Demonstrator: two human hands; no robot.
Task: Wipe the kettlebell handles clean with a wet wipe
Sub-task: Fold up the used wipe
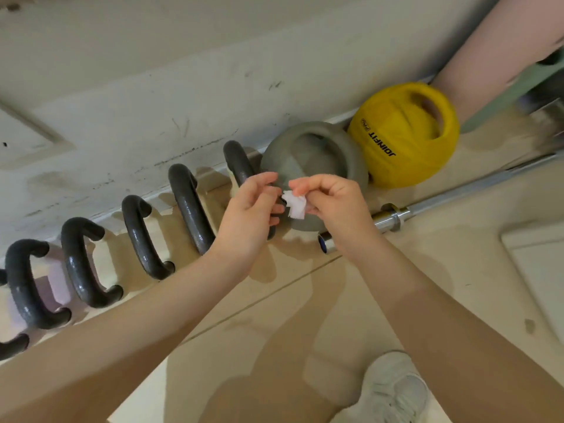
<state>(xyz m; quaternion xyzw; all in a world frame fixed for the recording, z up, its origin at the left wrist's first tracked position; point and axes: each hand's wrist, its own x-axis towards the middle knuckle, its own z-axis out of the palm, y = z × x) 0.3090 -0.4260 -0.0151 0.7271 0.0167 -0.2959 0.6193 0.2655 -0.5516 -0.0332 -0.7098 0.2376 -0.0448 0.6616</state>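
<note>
A row of kettlebells with dark grey handles stands along the foot of the wall, running from the lower left to the centre. At its right end sits a grey kettlebell, then a yellow one. My right hand pinches a small crumpled white wet wipe in the air in front of the grey kettlebell. My left hand is raised beside it, with its fingertips at the wipe's left edge. Whether they pinch it is unclear.
A chrome barbell lies on the beige floor to the right, its end near the grey kettlebell. Another person's leg stands behind the yellow kettlebell. My white shoe is at the bottom right. A pale mat edge lies at the right.
</note>
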